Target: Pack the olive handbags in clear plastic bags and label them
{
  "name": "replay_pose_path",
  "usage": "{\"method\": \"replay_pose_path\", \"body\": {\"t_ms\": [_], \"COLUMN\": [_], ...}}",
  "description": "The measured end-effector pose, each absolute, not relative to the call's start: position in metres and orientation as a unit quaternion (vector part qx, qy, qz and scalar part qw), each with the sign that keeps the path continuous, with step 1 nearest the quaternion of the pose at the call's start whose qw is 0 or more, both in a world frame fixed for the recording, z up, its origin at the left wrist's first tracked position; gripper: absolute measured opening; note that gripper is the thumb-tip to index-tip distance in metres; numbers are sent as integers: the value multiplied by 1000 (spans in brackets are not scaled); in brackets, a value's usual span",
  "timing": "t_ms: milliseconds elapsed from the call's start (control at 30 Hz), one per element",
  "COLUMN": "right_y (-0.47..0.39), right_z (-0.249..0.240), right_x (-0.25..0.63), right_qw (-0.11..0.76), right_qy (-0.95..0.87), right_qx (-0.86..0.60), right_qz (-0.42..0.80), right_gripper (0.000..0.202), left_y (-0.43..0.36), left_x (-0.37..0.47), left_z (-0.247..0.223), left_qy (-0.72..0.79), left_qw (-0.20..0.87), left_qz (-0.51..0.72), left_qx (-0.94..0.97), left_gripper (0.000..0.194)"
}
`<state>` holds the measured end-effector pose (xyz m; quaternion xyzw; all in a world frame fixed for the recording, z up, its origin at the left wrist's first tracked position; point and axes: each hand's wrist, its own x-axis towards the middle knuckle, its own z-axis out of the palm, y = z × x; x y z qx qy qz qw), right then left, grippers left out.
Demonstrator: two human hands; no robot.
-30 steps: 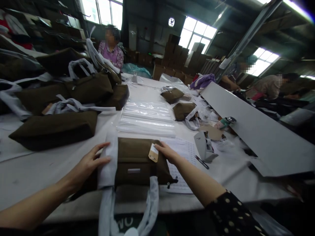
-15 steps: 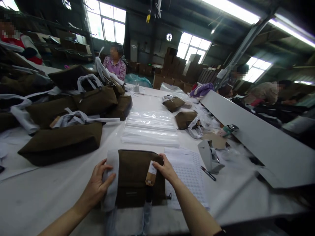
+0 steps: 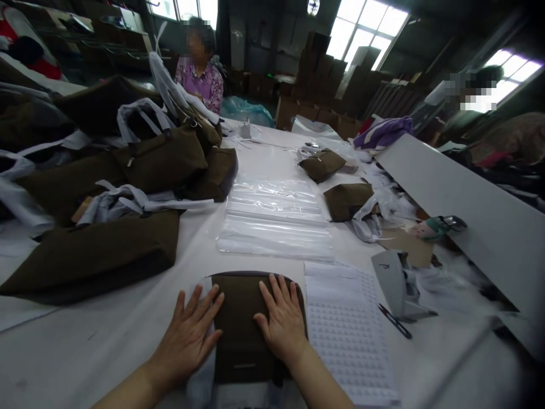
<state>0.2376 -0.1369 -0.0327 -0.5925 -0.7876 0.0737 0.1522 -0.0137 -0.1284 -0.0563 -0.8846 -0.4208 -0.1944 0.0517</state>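
Observation:
A dark olive fabric bag (image 3: 239, 324) lies flat on the white table in front of me, with a strip of white wrapping (image 3: 204, 363) along its left side. My left hand (image 3: 189, 332) rests with fingers spread over the wrapping and the bag's left edge. On the right part of the bag my right hand (image 3: 284, 318) lies flat, fingers stretched out. Neither hand grips anything. The brown tag is out of sight now. Just right of the bag is a stack of printed sticker sheets (image 3: 347, 335).
Clear plastic bags (image 3: 276, 218) lie beyond the bag. Several olive bags (image 3: 106, 255) are piled at left, and smaller ones (image 3: 349, 201) sit at right. A grey dispenser (image 3: 395, 284) and a cutter (image 3: 395, 321) are on the right. A person (image 3: 200, 74) is at the far side.
My right hand has let go of the tag and now lies flat on the bag. My left hand has spread its fingers onto the bag's left edge. The view has tilted down.

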Motion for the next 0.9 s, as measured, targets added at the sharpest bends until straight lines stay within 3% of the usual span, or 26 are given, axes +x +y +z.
{"method": "replay_pose_path", "body": {"t_ms": [133, 300, 400, 600, 900], "right_y": [-126, -130, -132, -134, -130], "right_z": [-40, -41, -40, -39, -39], "right_x": [237, 238, 240, 239, 235], "right_qw": [134, 134, 142, 152, 128], "right_qy": [-784, -785, -789, -786, -777], "right_qx": [-600, -601, -596, -597, -613], "right_qz": [88, 68, 55, 47, 68], "right_gripper": [61, 60, 58, 56, 61], "left_y": [-121, -131, -135, -119, -111], "left_x": [-23, -9, 5, 22, 16], "left_z": [-71, -36, -22, -26, -55], "left_qy": [-438, -473, -393, -347, -430], "left_qw": [-62, -182, -165, -16, -36], "left_qz": [-215, -336, -342, -156, -184], "left_qx": [-871, -794, -837, -924, -883], "left_gripper": [70, 69, 66, 68, 66]}}
